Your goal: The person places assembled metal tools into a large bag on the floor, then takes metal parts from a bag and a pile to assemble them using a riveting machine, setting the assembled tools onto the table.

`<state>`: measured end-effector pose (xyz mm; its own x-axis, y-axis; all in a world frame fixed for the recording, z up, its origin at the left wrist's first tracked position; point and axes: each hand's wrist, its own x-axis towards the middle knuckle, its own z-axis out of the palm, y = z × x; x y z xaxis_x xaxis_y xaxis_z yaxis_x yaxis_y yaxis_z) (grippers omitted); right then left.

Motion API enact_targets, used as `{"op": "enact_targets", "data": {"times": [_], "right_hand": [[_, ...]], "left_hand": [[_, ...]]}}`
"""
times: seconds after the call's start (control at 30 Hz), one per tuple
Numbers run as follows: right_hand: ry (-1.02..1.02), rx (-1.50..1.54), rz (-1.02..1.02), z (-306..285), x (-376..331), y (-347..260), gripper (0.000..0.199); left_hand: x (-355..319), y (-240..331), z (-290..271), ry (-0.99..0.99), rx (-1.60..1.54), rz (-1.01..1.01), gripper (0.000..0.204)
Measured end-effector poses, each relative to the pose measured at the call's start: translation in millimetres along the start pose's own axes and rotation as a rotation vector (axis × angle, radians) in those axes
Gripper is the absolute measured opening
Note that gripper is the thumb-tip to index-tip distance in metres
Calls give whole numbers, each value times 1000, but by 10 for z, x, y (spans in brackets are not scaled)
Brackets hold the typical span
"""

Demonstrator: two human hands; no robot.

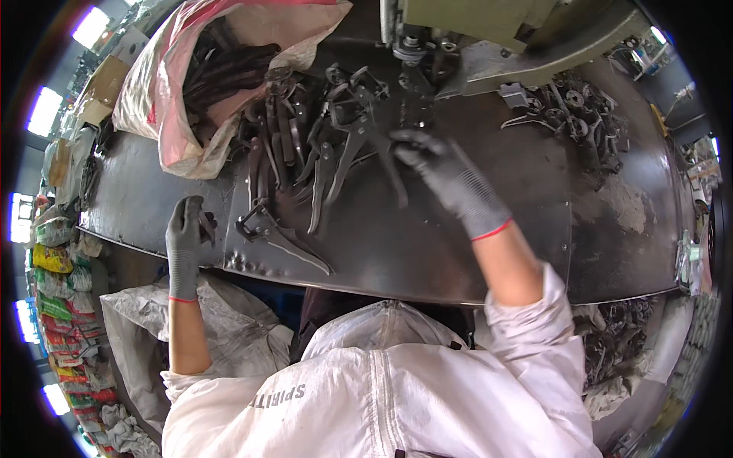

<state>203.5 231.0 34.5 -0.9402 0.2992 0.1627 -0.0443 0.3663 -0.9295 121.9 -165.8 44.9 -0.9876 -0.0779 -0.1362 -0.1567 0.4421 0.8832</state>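
Observation:
My left hand (183, 240), in a grey glove with a red cuff, is over the table's front left. Its fingers curl around a small dark piece whose kind I cannot make out. A loose plier-like hand tool (271, 233) with a curved handle lies to its right. My right hand (447, 175), gloved the same way, is below the machine head (410, 53), fingers stretched out and slightly blurred; I see nothing held in them. Its fingertips are close to a dark handle (393, 168) at the right side of a pile of similar metal plier-like tools (324, 145).
A white and pink woven sack (175, 122) holding dark handles stands at the back left. Several metal parts (576, 114) are heaped at the back right beside the machine's green-grey body (466, 23). Another sack (137, 320) sits below the metal table's front edge (366, 288).

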Motion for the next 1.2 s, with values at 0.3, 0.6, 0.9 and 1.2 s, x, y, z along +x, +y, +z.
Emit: {"op": "enact_targets", "data": {"times": [0.3, 0.6, 0.9, 1.2], "right_hand": [[166, -1125, 45, -2098, 549, 1160, 31], [285, -927, 245, -1702, 195, 974, 25], [306, -610, 282, -1423, 60, 811, 32], [244, 92, 190, -477, 13, 240, 31]], "left_hand": [[-467, 723, 815, -534, 32, 416, 34], [-632, 1099, 2205, -847, 181, 510, 29], [-50, 1004, 2303, -695, 345, 259, 29], [-158, 1219, 2281, -659, 135, 464, 46]]}}
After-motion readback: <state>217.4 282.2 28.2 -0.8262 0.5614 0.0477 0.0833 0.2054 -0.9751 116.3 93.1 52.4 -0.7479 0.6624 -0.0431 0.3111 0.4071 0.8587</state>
